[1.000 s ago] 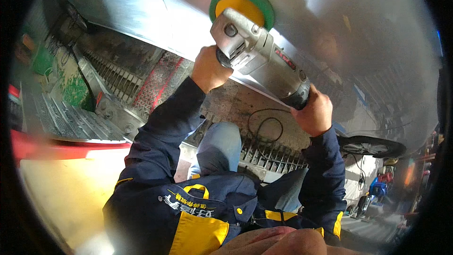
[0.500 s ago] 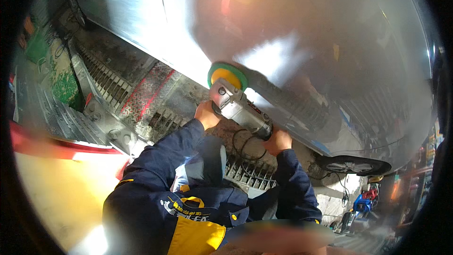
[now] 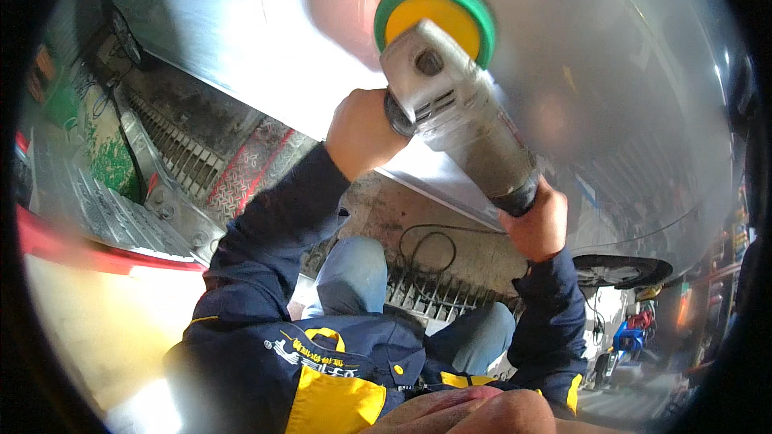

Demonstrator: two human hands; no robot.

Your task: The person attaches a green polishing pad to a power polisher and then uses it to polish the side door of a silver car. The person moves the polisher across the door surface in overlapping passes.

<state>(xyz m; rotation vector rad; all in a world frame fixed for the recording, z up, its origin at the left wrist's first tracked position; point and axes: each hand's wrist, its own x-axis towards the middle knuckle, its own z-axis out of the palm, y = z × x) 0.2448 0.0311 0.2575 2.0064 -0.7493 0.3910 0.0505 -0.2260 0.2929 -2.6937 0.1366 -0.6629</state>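
Note:
A grey power polisher (image 3: 470, 124) is held up against the side of a silver car (image 3: 595, 104). Its round pad, a green rim around a yellow centre (image 3: 426, 20), lies at or close to the car's painted panel; whether it touches I cannot tell. My left hand (image 3: 366, 130) is wrapped round the side handle near the polisher's head. Around the rear end of the body my right hand (image 3: 540, 221) is closed. Both forearms wear dark blue sleeves. Bright glare covers part of the panel left of the pad.
The car's wheels show at the far left (image 3: 122, 32) and lower right (image 3: 615, 272). A black cable (image 3: 434, 245) loops over the floor grating. A red and grey tread plate (image 3: 251, 161) lies left of my arm. Blue and red tools (image 3: 631, 333) stand at lower right.
Both hands have carried the polisher up the car's panel, away from its lower edge. It appears larger and closer now. My arms are stretched further forward.

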